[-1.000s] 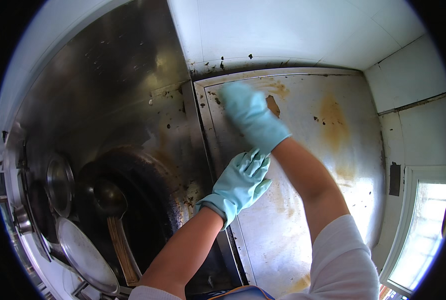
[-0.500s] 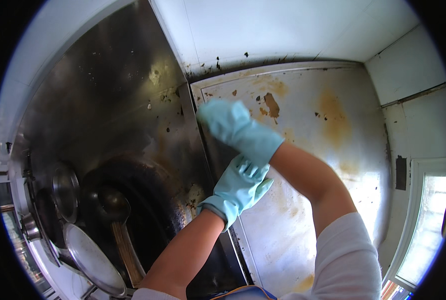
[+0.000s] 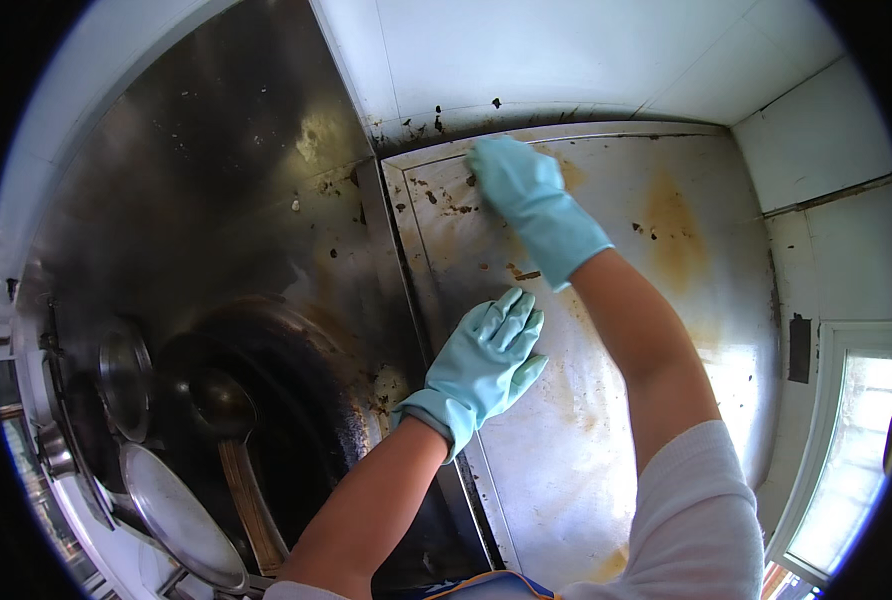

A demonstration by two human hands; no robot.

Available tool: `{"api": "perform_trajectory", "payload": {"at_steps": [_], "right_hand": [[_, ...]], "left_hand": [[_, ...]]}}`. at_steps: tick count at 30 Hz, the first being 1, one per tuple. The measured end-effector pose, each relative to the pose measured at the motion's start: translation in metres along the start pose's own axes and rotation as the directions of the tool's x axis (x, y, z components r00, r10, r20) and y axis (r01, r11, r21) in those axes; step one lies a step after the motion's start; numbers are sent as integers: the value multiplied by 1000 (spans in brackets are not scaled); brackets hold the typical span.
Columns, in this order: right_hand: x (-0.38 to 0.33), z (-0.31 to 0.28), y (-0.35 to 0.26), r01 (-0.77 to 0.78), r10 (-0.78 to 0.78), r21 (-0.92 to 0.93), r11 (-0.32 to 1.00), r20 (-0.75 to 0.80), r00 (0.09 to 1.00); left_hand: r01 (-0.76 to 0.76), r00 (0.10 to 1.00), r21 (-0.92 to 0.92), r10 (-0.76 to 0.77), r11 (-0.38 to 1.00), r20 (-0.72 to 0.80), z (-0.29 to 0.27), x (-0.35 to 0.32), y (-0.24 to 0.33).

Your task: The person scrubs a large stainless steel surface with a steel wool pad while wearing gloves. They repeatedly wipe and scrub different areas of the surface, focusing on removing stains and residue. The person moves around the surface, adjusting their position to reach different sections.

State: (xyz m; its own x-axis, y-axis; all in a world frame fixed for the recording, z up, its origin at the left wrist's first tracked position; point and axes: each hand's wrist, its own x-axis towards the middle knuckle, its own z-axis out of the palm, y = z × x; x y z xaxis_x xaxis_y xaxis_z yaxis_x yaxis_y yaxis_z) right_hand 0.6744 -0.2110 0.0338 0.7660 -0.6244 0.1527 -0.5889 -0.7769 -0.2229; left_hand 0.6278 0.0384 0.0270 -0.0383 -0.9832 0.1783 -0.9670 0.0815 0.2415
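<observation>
Both of my hands wear light blue rubber gloves. My left hand lies flat on the stained steel wall panel, fingers spread, holding nothing. My right hand reaches up to the panel's top left corner and presses against it with the fingers curled down. Whether anything is under that palm is hidden. Brown grease stains and dark specks mark the panel around the right hand.
A second, darker steel panel covers the wall on the left. Below it sit a large black wok with a ladle, and round metal lids. White wall runs above. A bright window is at the right.
My right hand has slid up and to the left along the panel, from the brown stain to the top corner. My left hand has stayed flat on the panel.
</observation>
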Motion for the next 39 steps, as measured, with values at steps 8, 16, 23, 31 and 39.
{"api": "perform_trajectory", "payload": {"at_steps": [8,16,23,31,39], "right_hand": [[-105,-48,70,138,-51,-118,983,549,834],[-48,-26,104,112,-8,-218,970,428,904],[-15,-48,76,-6,22,-75,997,224,974],[-136,-49,74,177,-164,12,984,434,886],[-215,-140,54,-112,-97,468,877,400,911]], "left_hand": [[8,1000,9,-8,1000,5,4,-3,1],[19,999,-8,-18,1000,43,8,-3,0],[-4,1000,35,3,999,29,6,-1,-1],[5,1000,9,-5,1000,-14,8,0,0],[-8,999,16,9,1000,-54,4,1,0]]}}
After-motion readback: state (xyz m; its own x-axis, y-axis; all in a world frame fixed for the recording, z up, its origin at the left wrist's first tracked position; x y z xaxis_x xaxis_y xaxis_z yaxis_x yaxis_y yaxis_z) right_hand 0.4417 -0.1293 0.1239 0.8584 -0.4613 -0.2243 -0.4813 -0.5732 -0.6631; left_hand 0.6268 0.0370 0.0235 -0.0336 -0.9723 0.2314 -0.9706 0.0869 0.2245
